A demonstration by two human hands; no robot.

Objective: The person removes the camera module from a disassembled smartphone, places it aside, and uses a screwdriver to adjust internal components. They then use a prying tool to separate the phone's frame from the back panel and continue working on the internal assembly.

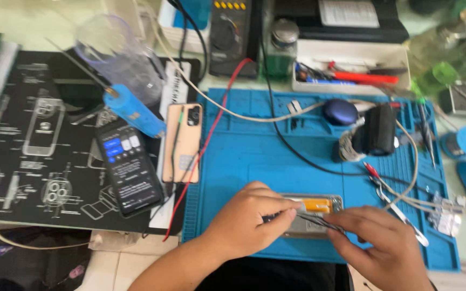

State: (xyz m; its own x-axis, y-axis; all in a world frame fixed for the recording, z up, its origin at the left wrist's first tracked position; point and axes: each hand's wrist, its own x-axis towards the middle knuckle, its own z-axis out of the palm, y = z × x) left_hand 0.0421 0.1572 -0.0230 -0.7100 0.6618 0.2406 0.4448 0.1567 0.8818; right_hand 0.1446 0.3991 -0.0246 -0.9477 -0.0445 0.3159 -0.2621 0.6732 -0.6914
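Opened phone (313, 215), lower centre on the blue mat (244, 156), its orange part exposed, wires unseated. Left hand (244, 221) pinches thin dark wires (319, 222) closed-fingered; right hand (384, 245) curls onto their far end. Lit phone (128, 167) at left; tweezers (400, 213) at right.
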